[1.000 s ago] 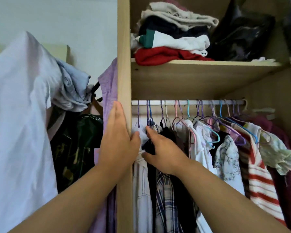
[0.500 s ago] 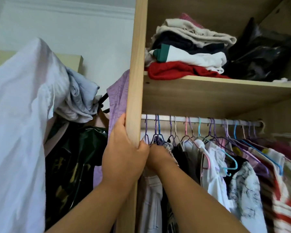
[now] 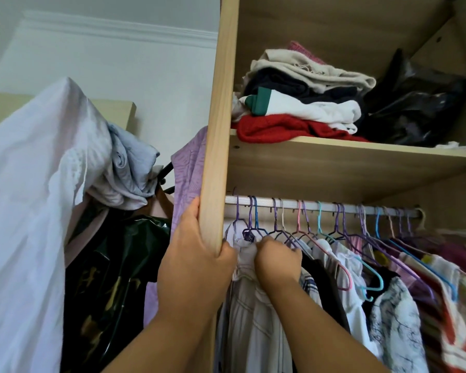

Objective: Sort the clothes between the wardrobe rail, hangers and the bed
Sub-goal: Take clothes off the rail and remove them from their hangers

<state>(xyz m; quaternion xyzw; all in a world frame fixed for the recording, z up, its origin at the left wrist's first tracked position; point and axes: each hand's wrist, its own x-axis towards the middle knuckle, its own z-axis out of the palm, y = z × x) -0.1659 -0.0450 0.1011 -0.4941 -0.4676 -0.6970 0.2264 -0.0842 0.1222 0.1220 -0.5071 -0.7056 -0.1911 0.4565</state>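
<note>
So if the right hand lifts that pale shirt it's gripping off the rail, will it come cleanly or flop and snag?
The pale shirt looks thin and creased, so it will probably hang limp and swing from its purple hanger. The right hand bunches the collar, so the fabric likely gives easily. Hangers crowd the rail, so a snag seems possible.

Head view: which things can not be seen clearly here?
- Right hand: its fingers are buried in the pale shirt, so the grip is unclear.
- Bed: outside the frame.
- Striped garment: blurred, cut by the right edge.
- Black bag: contents hidden.
</note>
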